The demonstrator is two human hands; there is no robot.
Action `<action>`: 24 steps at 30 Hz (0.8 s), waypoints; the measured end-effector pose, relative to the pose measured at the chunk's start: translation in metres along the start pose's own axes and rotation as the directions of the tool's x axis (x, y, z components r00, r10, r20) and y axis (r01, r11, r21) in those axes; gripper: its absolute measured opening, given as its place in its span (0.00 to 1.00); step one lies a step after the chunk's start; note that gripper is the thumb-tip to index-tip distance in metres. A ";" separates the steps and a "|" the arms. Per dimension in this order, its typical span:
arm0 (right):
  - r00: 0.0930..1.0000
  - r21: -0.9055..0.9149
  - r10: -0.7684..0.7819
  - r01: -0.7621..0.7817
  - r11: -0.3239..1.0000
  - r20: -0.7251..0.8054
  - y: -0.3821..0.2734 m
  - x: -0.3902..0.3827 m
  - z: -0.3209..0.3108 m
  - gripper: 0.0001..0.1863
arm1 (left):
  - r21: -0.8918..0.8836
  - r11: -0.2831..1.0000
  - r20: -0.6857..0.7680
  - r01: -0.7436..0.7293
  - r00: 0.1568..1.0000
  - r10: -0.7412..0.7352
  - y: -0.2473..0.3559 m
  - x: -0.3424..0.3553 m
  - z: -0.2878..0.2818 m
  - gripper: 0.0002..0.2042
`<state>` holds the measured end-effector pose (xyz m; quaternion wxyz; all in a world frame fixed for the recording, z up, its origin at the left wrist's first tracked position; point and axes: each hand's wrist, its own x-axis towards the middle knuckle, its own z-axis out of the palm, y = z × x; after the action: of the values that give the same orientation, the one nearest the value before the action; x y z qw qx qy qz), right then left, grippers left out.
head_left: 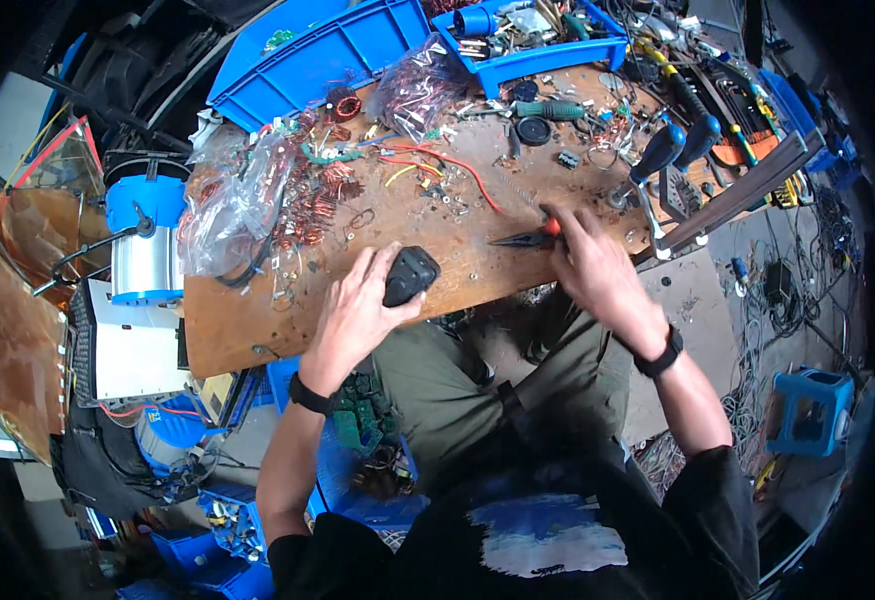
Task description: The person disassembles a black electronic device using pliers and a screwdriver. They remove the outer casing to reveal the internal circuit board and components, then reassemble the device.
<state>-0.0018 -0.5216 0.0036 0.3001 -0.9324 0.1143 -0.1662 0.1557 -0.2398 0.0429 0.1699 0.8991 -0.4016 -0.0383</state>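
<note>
My left hand (356, 305) is closed round a black box-shaped plastic piece (413, 276) with rounded corners, just above the front edge of the wooden workbench (348, 345). What kind of device it is, I cannot make out. To the right, my right hand (598, 265) has its fingers over the red handles of long-nose pliers (530, 239), whose dark jaws point left, low over the bench top. Part of the handles is hidden under the fingers. Beyond the pliers, a red wire (473, 175) and a yellow wire (403, 173) lie on the wood.
Blue bins (323, 60) stand along the back. Clear plastic bags (238, 215) and copper coils (303, 215) crowd the left. At the right are a clamp with blue handles (663, 150) and a green-handled screwdriver (548, 110). Below the bench, a blue crate holds green circuit boards (358, 420).
</note>
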 end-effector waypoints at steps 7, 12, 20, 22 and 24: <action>0.947 -0.506 -0.286 0.177 0.844 -0.146 0.029 0.046 0.018 0.22 | -0.234 0.961 -0.179 -0.149 0.978 0.108 0.003 -0.022 0.011 0.33; 0.938 0.608 0.033 -0.249 0.754 0.344 -0.048 0.016 0.030 0.30 | -0.332 0.916 -0.248 -0.224 0.958 0.145 0.015 -0.039 0.010 0.33; 0.779 0.811 -0.230 -0.572 0.119 0.583 -0.060 -0.006 0.055 0.36 | -0.327 0.875 -0.274 -0.356 0.922 0.273 0.036 -0.047 0.013 0.33; 0.788 0.818 -0.223 -0.564 0.114 0.574 -0.053 -0.007 0.058 0.36 | -0.352 0.873 -0.253 -0.337 0.932 0.258 0.039 -0.045 0.012 0.33; 0.813 0.837 -0.202 -0.537 0.101 0.546 -0.046 -0.007 0.062 0.35 | -0.348 0.870 -0.235 -0.349 0.931 0.279 0.039 -0.040 0.015 0.33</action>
<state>0.0201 -0.4507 -0.0176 0.8730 -0.4754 -0.0016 0.1087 0.0978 -0.2384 0.0397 0.3816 0.7703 -0.5108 -0.0077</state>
